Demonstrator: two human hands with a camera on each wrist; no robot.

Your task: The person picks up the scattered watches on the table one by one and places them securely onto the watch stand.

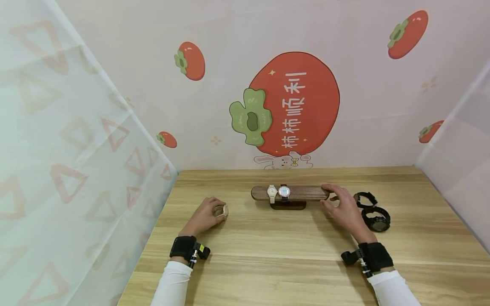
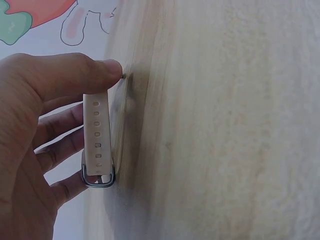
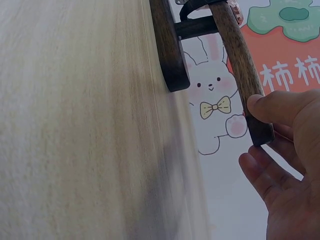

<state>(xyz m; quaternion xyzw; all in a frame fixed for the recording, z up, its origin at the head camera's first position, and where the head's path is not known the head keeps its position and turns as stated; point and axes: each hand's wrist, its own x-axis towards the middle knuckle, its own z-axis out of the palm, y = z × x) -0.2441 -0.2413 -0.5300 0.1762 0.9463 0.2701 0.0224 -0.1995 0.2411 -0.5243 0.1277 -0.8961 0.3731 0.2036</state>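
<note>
In the left wrist view, my left hand (image 1: 204, 216) holds a wristwatch with a pale beige strap (image 2: 96, 132), thumb at the strap's upper end and the buckle hanging at the bottom. This watch (image 1: 225, 211) is low over the table, left of a dark wooden watch stand (image 1: 308, 192). My right hand (image 1: 346, 210) grips the right end of the stand's bar (image 3: 240, 60), thumb on its near face and fingers behind. A white-strapped watch (image 1: 272, 192) and a brown-strapped watch (image 1: 284, 192) sit side by side around the bar, left of its middle.
Two black watches (image 1: 377, 221) lie on the wooden table (image 1: 260, 263) just right of my right hand. The stand's base (image 1: 288, 206) rests on the table. Behind is a wall sheet (image 1: 363, 148) with printed persimmons; another sheet (image 1: 88, 170) hangs on the left.
</note>
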